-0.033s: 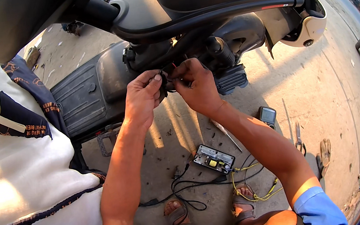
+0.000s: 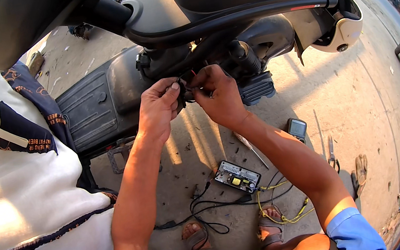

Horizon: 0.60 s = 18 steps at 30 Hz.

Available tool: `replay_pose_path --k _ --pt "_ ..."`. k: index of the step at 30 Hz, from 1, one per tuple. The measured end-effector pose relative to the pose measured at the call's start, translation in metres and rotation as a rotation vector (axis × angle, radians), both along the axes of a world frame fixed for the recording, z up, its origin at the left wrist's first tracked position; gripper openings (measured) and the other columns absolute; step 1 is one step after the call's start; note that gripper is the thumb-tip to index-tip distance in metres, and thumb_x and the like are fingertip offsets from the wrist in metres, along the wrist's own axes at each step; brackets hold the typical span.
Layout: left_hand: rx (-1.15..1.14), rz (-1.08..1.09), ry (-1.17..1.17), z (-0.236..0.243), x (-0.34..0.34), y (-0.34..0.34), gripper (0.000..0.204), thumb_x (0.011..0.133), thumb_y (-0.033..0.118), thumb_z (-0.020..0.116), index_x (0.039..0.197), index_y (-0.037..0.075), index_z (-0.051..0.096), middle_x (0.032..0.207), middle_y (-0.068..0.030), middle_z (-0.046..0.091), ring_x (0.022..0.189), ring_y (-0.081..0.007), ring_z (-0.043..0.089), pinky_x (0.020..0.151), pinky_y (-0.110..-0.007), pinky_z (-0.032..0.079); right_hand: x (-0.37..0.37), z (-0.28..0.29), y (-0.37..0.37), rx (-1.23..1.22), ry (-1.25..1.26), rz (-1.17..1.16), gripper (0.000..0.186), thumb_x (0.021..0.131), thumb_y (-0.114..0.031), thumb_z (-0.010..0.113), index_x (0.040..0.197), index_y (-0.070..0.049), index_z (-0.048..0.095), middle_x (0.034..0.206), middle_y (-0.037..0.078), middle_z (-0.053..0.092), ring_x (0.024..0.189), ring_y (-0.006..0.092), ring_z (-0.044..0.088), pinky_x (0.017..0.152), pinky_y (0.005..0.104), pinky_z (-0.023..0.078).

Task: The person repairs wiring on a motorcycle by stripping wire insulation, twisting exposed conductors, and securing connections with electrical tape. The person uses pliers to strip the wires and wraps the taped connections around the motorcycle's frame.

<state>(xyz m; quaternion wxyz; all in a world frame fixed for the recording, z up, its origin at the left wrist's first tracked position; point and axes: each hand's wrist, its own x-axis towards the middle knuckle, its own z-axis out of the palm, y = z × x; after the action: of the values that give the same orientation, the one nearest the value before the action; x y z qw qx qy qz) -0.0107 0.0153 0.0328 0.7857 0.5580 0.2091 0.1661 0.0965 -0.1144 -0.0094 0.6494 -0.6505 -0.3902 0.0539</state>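
Observation:
Under the seat of an electric scooter point(image 2: 155, 6), both of my hands meet at a small dark bundle of wiring point(image 2: 183, 93). My left hand point(image 2: 161, 102) is closed, its thumb and fingers pinching the black wiring from the left. From the other side my right hand point(image 2: 218, 93) is closed on the same wiring, fingertips bent in. A short red wire point(image 2: 194, 73) shows just above the right fingers. The exact ends between the fingertips are too dark and small to make out.
On the ground lie an opened charger with a bare circuit board point(image 2: 237, 176), black cables point(image 2: 207, 205), yellow leads point(image 2: 283, 220), a multimeter point(image 2: 297, 129), a screwdriver point(image 2: 253, 150), scissors point(image 2: 332, 151) and a glove point(image 2: 360, 173). A white cover point(image 2: 29, 204) hangs at left; a white helmet point(image 2: 343, 35) is at right.

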Motion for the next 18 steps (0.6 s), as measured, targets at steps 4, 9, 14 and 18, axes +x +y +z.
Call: replay_pose_path --k 4,9,14,18 --pt "-0.051 -0.032 -0.015 -0.002 0.002 0.001 0.012 0.103 0.01 0.06 0.107 0.005 0.07 0.07 0.0108 0.045 0.054 -0.0002 0.032 0.047 -0.019 0.024 -0.002 0.004 0.005 -0.003 -0.017 0.002 0.04 0.083 0.005 0.068 0.121 0.006 0.055 0.112 0.014 0.07 0.095 0.0178 0.072 0.078 0.0298 0.058" --pt "-0.068 -0.052 -0.013 -0.003 -0.001 0.004 0.011 0.103 0.01 0.06 0.108 0.006 0.069 0.073 0.0098 0.047 0.056 -0.0012 0.034 0.049 -0.02 0.025 -0.006 0.004 0.01 -0.028 0.035 -0.013 0.043 0.082 0.003 0.07 0.121 0.006 0.053 0.109 0.014 0.073 0.094 0.0191 0.073 0.079 0.0301 0.058" --pt "-0.047 -0.04 0.005 0.002 -0.002 0.002 0.011 0.102 0.01 0.06 0.108 0.006 0.069 0.073 0.0099 0.048 0.057 -0.0007 0.034 0.049 -0.019 0.026 -0.006 0.003 0.011 -0.07 -0.08 -0.093 0.045 0.082 0.001 0.071 0.121 0.003 0.05 0.098 0.013 0.076 0.088 0.0201 0.075 0.076 0.0293 0.057" --pt "0.002 -0.039 0.009 0.001 -0.001 0.001 0.011 0.102 0.01 0.061 0.108 0.006 0.07 0.072 0.0106 0.046 0.057 -0.0003 0.033 0.049 -0.019 0.026 -0.007 0.002 0.011 -0.033 -0.103 -0.114 0.039 0.082 0.001 0.071 0.115 0.001 0.051 0.095 0.014 0.076 0.083 0.0198 0.075 0.073 0.03 0.057"
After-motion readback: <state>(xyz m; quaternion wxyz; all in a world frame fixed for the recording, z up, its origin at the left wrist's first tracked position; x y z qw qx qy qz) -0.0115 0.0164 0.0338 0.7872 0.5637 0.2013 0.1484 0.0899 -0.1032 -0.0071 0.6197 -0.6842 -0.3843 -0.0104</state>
